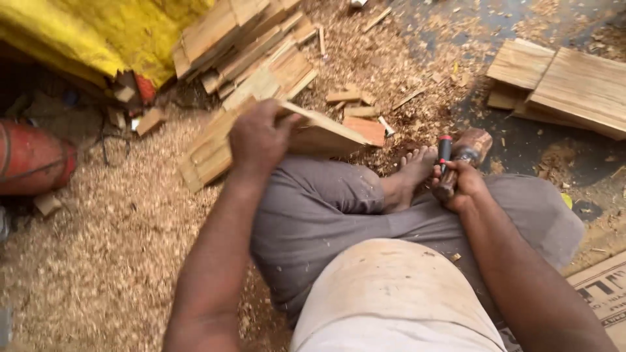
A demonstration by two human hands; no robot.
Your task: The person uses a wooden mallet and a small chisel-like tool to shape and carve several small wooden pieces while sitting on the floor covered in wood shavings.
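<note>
Wooden board (pixel 319 133) sat gripped in our left hand (pixel 257 140), tilted above our grey-trousered knee, its far end near the stack of planks (pixel 251 49) beside the yellow sheet (pixel 104 32). Our right hand (pixel 460 186) closed around a red-handled tool (pixel 445 160) by our bare foot (pixel 411 176). Sawdust (pixel 98 248) covered the floor, more planks (pixel 567 85) lying toward the far right corner

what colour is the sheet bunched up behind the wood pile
Yellow; the sheet shows at top left of the head view, behind the stacked wood pieces.
</note>
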